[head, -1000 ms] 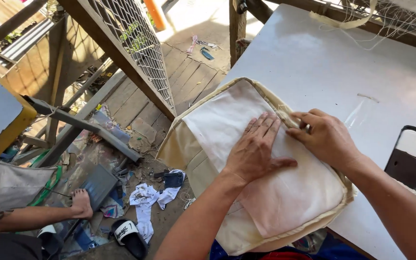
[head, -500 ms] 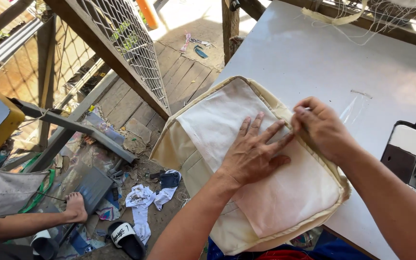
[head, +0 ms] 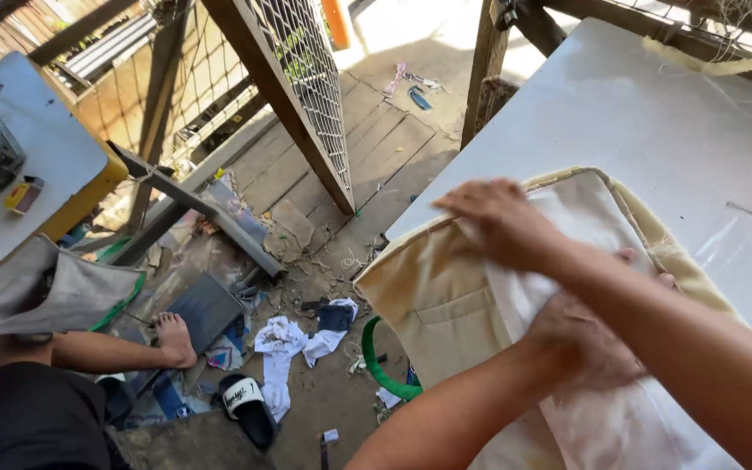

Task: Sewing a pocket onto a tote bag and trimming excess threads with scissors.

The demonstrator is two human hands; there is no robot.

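White table (head: 654,113) stretches beyond my hands, with the beige bag (head: 446,305) lying at its near edge. My right hand (head: 502,222) pinches the white lining (head: 559,226) at the bag's far edge; my left hand (head: 580,344) lies flat on the lining beneath that arm. Scraps (head: 285,348) litter the floor left of them.

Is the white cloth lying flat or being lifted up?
Partly lifted. The right hand pulls one end of the white cloth up off the beige bag, while the left hand presses the rest down flat.
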